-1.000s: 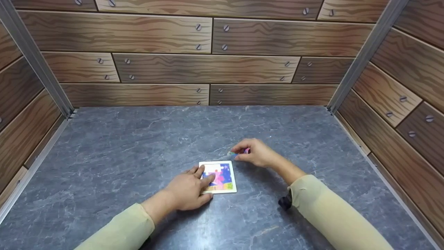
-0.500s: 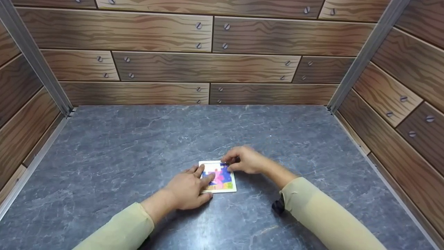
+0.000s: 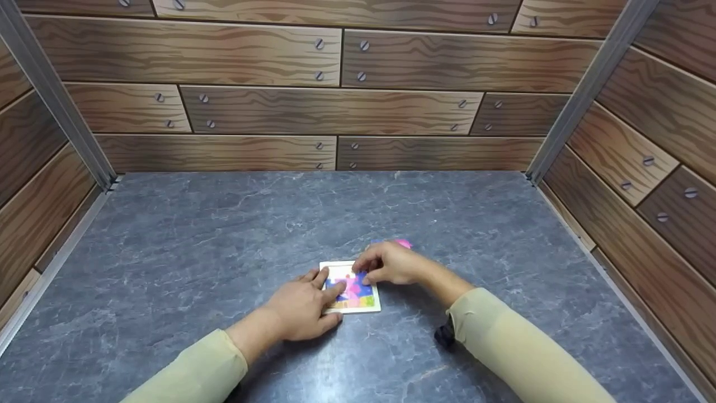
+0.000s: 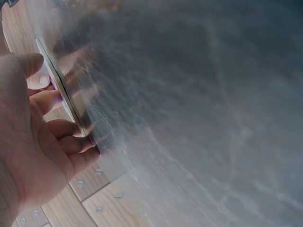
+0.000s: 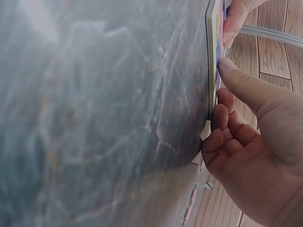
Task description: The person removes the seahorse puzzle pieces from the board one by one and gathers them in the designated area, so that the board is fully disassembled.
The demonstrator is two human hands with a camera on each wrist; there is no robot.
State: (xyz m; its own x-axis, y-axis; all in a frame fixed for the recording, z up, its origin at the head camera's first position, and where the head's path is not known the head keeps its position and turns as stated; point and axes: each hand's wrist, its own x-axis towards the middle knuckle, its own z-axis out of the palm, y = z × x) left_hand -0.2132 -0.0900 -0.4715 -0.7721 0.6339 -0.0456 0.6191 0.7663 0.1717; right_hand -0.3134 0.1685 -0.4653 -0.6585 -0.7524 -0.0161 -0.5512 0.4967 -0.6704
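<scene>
A small square jigsaw puzzle [image 3: 351,305] in a white frame lies on the table, its picture pink, blue, white and yellow-green. My left hand [image 3: 302,308] rests over its left side, fingers spread across the picture and thumb at the near edge. At the puzzle's upper right, my right hand [image 3: 391,264] has its thumb and bent fingers touching the blue part of the picture. In the right wrist view, the thumb [image 5: 228,65] meets the puzzle's face, with the other fingertips close by at the edge. I cannot tell whether a piece is pinched there.
Just beyond my right hand lie loose puzzle pieces [image 3: 403,243], pink and blue, partly hidden by the hand. The grey marbled table [image 3: 224,224] is bounded by wood-patterned walls [image 3: 251,112] and metal corner posts [image 3: 587,95].
From beside the loose pieces, my right hand has moved left and nearer, onto the puzzle's upper right, then slightly further down. My left hand has stayed in place on the puzzle.
</scene>
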